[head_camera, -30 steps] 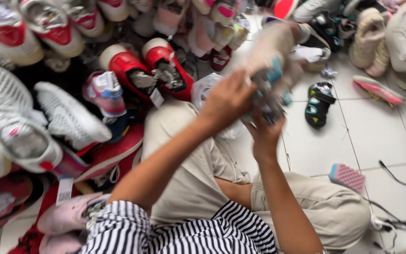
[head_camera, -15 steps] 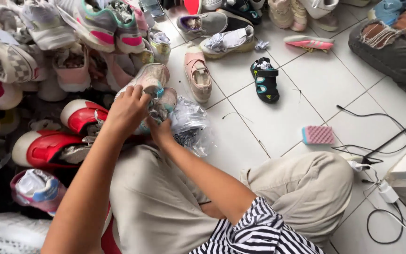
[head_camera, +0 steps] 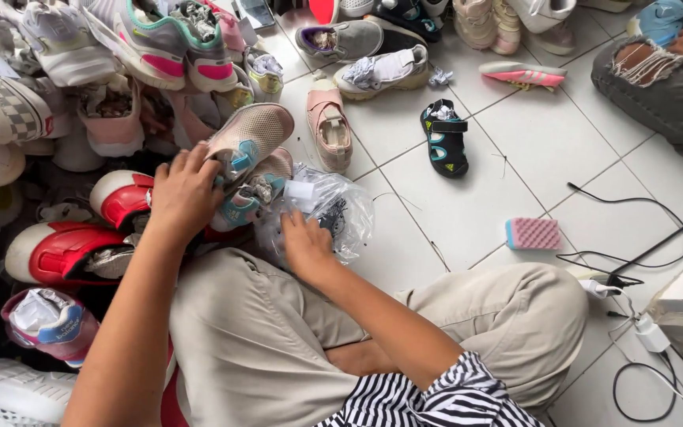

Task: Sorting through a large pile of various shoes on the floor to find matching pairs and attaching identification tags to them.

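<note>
Left hand [head_camera: 185, 196] has its fingers clamped over a beige shoe [head_camera: 250, 134]. Right hand [head_camera: 306, 247], fingers loosely spread, presses a clear bag [head_camera: 333, 209] at four o'clock of it.

single view, head-worn camera, looking steeply down over the wearer's own lap and crossed legs [head_camera: 405, 332] at 6 o'clock. close range: forearms fill the lower left, the left hand [head_camera: 183, 194] and right hand [head_camera: 306, 245] near centre. white tiled floor [head_camera: 515, 166] runs out to 1 and 3 o'clock; a shoe pile [head_camera: 81, 87] crowds 9 to 12 o'clock. another person's knee [head_camera: 658, 79] enters at 2 o'clock.
</note>
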